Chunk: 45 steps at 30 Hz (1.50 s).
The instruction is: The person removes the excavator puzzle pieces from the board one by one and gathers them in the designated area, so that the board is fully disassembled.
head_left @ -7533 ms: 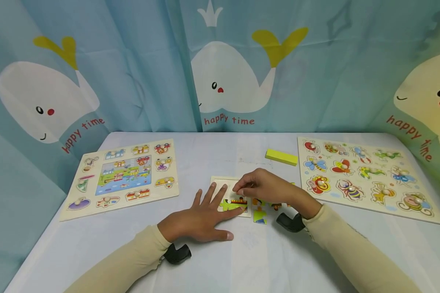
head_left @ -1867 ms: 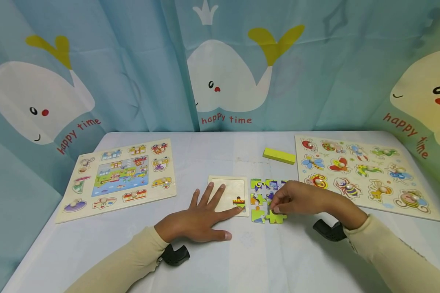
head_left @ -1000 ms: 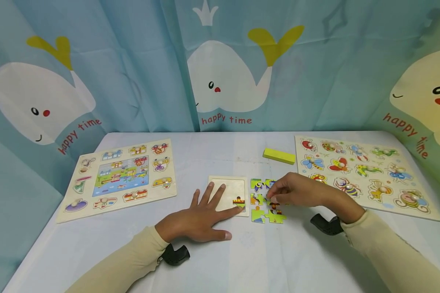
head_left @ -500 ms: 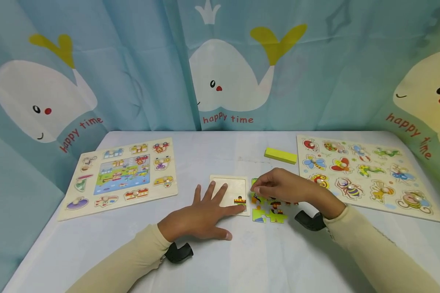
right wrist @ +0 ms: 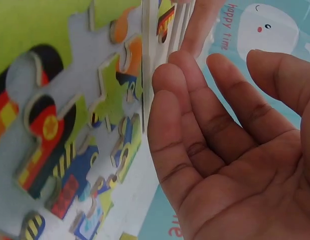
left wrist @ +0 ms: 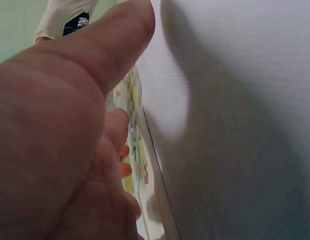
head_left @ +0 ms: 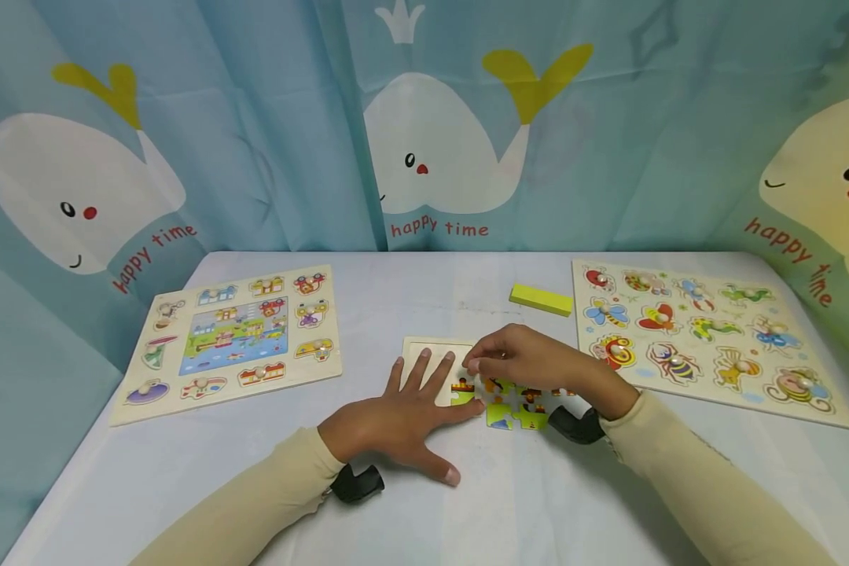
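Observation:
My left hand (head_left: 403, 424) lies with spread fingers over the wooden puzzle tray (head_left: 419, 340), one fingertip at its lower right corner. In the tray's right part shows a jigsaw piece (head_left: 462, 387) printed red, yellow and green. My right hand (head_left: 531, 358) hovers at the tray's right edge, thumb and index tips close to that piece from behind. In the right wrist view, the fingers of my right hand (right wrist: 235, 160) are loosely bent and nothing shows between them and the thumb. Several loose jigsaw pieces (head_left: 498, 415) lie in rows right of the tray, partly hidden beneath that hand.
A knobbed puzzle board (head_left: 262, 287) with vehicles lies at left. Another knobbed board (head_left: 711, 306) with insects is at right. Between them, farther back, sits a yellow-green bar (head_left: 541, 299). The curtain (head_left: 290, 157) with whales hangs behind the table (head_left: 396, 291).
Over the last several seconds pieces have left the tray and now lie right of it. My right hand has moved left from the loose pieces to the tray; my left hand has shifted slightly right.

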Tool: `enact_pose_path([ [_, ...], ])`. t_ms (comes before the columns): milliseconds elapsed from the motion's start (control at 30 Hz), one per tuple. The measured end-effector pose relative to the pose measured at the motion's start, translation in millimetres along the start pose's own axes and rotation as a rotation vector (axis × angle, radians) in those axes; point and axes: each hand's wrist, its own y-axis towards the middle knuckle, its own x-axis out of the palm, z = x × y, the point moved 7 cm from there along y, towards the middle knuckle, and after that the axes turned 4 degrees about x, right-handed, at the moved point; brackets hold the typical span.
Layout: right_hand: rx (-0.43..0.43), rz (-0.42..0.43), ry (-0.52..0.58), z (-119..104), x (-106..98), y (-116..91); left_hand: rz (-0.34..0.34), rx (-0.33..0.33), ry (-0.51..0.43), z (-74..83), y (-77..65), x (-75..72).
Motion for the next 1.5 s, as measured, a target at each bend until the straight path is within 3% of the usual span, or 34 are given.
enact_pose_path([
  [200,0.002,-0.01,0.019,-1.6,4.8,3.3,-0.047,0.002,-0.016,2.2,0.4,3.6],
  [767,0.016,0.015,0.0,-4.2,7.1,2.2,-0.033,0.011,0.007,4.1,1.7,4.1],
  [1033,0.006,-0.006,0.086,-3.5,10.3,0.6,-0.044,0.019,-0.005,4.1,2.0,4.3],
  [1267,-0.074,0.0,0.109,-3.3,15.6,2.8,-0.049,0.011,0.0,2.3,0.9,4.2],
  [1500,-0.064,0.007,0.135,-2.5,16.2,5.6,-0.053,0.016,-0.03,1.6,0.4,5.4],
])
